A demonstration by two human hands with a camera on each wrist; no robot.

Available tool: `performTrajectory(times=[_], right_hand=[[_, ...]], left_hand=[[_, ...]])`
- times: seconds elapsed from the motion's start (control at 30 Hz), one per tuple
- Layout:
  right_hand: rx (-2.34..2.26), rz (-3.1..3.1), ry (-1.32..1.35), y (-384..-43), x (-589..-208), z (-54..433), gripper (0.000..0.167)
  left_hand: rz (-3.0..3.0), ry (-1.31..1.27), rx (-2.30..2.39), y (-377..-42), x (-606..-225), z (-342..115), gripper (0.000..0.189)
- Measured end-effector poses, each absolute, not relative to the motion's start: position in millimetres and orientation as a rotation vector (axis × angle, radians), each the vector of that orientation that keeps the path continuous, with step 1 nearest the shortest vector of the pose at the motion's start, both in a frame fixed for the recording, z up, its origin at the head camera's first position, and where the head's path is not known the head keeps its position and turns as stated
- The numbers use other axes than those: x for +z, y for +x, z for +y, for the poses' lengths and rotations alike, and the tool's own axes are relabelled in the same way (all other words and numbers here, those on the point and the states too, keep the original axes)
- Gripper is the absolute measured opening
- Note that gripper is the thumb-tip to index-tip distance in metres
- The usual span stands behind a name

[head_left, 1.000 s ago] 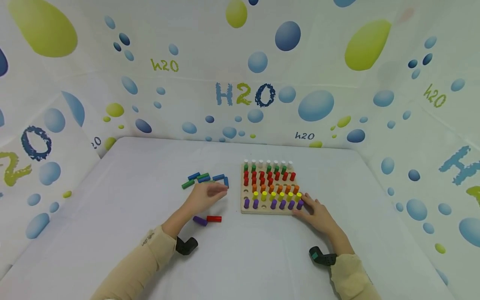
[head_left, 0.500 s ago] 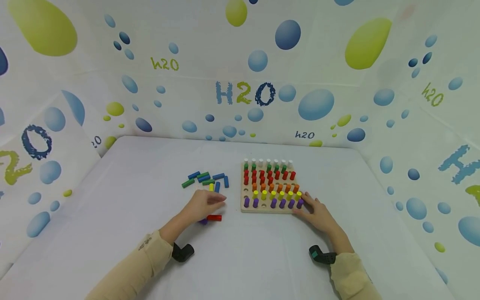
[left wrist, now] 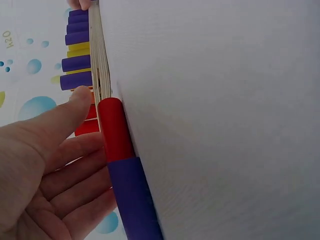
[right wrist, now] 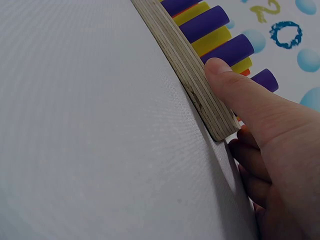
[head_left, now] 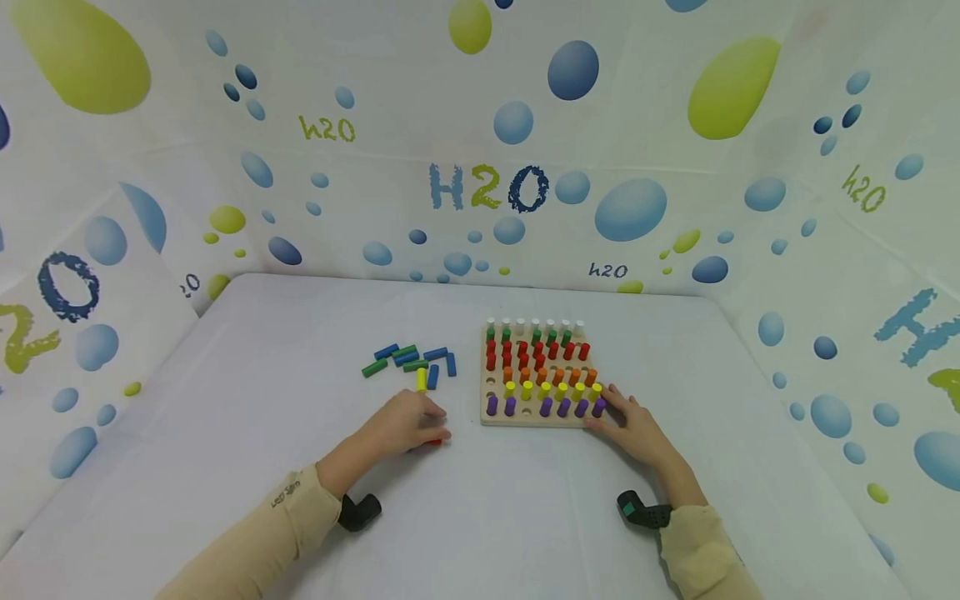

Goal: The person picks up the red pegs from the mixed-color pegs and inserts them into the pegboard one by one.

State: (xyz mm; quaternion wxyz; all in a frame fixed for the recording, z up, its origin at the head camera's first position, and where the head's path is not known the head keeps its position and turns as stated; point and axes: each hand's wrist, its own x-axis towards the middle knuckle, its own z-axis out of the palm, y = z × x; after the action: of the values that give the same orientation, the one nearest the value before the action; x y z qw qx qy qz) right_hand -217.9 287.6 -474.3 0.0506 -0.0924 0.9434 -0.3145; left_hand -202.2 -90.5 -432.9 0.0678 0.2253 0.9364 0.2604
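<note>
In the head view my left hand (head_left: 397,425) is low over the table, left of the wooden pegboard (head_left: 540,422), and covers most of a red peg (head_left: 433,442). The left wrist view shows that red peg lying end to end with a purple peg (left wrist: 134,200). My thumb is spread away from the fingers, which lie behind the pegs with nothing gripped. At the board's near right corner, my right hand (head_left: 636,429) holds the edge, thumb on the front side and fingers around the right side. Upright pegs in white, green, red, orange, yellow and purple rows fill most holes.
Loose pegs lie left of the board: a yellow peg (head_left: 421,380) just beyond my left hand, a blue peg (head_left: 433,377) beside it, and several more blue and green ones, such as a green peg (head_left: 375,367). A printed sheet (head_left: 480,125) walls the table's back and sides.
My left hand has come toward me from near the blue and green pegs to the red and purple ones, uncovering the yellow peg. My right hand stays at the board's corner.
</note>
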Motion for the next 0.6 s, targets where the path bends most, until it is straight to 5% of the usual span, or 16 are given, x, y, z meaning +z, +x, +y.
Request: performTrajectory(times=[0.27, 0.6], right_hand=[[-0.966, 2.855, -0.263, -217.8, -474.3, 286.8, 0.081], [-0.955, 2.85, -0.27, -218.9, -472.7, 286.6, 0.08]], left_hand=[[2.758, 0.759, 0.622, -197.7, -429.3, -91.2, 0.037], [2.796, 0.92, 0.413, -196.6, -426.8, -86.4, 0.009]])
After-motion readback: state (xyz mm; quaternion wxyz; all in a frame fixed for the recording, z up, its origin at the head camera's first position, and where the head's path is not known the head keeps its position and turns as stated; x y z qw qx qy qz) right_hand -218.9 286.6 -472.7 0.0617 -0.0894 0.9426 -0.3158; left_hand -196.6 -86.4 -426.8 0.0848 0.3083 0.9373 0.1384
